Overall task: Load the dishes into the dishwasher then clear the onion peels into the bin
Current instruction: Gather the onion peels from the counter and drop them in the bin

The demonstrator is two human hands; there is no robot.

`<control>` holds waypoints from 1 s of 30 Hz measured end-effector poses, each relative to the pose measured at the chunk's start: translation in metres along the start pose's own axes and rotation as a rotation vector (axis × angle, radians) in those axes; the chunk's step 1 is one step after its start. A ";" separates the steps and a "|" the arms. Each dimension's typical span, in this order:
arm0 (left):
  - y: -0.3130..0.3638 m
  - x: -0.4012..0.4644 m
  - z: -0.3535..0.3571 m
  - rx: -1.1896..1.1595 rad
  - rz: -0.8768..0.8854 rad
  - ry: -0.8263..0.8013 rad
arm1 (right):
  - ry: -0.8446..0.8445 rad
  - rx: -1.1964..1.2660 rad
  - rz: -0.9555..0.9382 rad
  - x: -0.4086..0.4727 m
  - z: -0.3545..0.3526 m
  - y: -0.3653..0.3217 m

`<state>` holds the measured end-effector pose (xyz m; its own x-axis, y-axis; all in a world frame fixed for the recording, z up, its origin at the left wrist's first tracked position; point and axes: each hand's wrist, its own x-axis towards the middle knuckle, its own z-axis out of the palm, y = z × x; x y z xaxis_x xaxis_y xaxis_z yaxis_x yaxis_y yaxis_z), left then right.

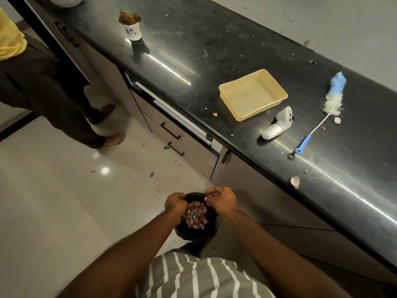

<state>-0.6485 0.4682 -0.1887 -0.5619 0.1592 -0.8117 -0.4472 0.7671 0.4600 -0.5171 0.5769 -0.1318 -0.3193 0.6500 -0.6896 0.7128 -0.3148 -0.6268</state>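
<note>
A black bin stands on the floor beside the lower cabinets, with purple onion peels and a scrap of wrapper inside it. My left hand is curled over the bin's far left rim. My right hand is curled at the far right rim, fingertips pinched together at the edge. Whether either hand holds peels is hidden. A loose onion peel lies near the counter's front edge, and another peel lies by the brush. Under the counter, the dishwasher door looks slightly ajar.
On the black counter sit a yellow tray, a white controller, a blue and white bottle brush and a paper cup. Another person stands barefoot at the left. Small peel bits dot the floor.
</note>
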 end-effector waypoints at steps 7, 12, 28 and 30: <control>0.009 -0.017 0.000 0.069 0.093 -0.017 | -0.060 0.048 -0.012 -0.009 -0.005 0.002; -0.004 0.023 0.012 0.245 0.048 -0.075 | -0.065 0.085 -0.017 -0.014 -0.009 0.006; 0.043 -0.106 0.089 0.205 0.232 -0.670 | 0.165 0.395 0.000 -0.059 -0.069 0.051; 0.045 -0.125 0.118 0.260 0.221 -0.743 | 0.299 0.450 -0.001 -0.070 -0.090 0.075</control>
<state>-0.5165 0.5561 -0.1082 0.0304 0.6238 -0.7810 -0.1535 0.7750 0.6131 -0.3853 0.5705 -0.0980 -0.0817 0.7984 -0.5966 0.3539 -0.5363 -0.7662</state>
